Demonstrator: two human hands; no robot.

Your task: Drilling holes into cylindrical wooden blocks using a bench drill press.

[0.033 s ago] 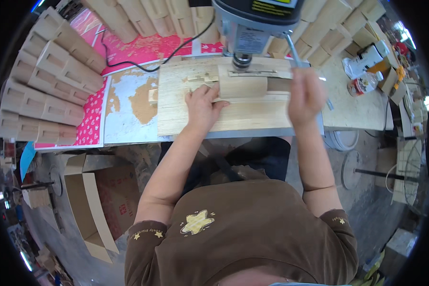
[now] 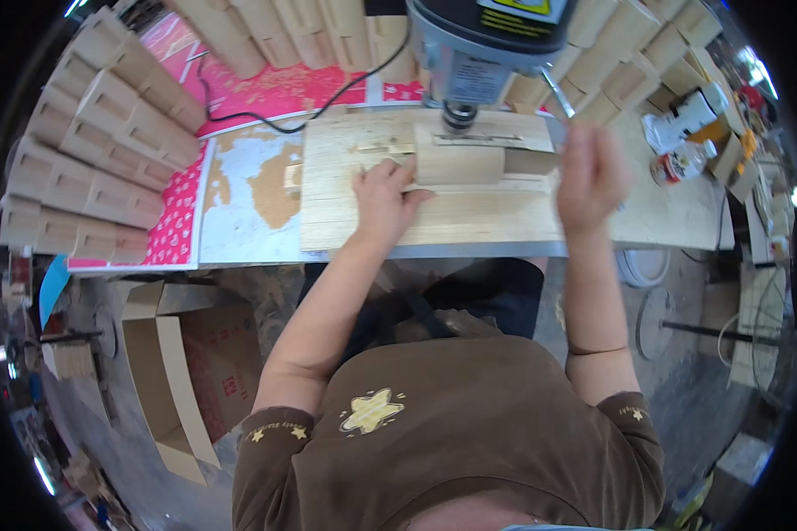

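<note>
A pale wooden block (image 2: 459, 165) with a rounded face and a slot along its top lies on a flat wooden board (image 2: 345, 217). My left hand (image 2: 385, 199) presses its curled fingers to the block's left end, thumb reaching along its near side. Over the slot stands the chuck (image 2: 460, 118) of a drill press (image 2: 483, 75); whether the bit touches wood cannot be seen. To the right, my right hand (image 2: 591, 181) is closed in a motion-smeared fist, apparently round a drill press lever, mostly hidden by the hand. Another metal lever (image 2: 558, 92) juts out just beyond it.
Slotted wooden pieces (image 2: 106, 177) are stacked along the left and far sides. A black cable (image 2: 328, 104) crosses the bench's far left. At right stand a plastic bottle (image 2: 684, 162) and a white container (image 2: 695, 115). An open cardboard box (image 2: 173, 380) sits on the floor.
The whole view has shifted a little. My right hand has moved slightly to the right, and the visible lever has turned a little. My left hand stays at the block.
</note>
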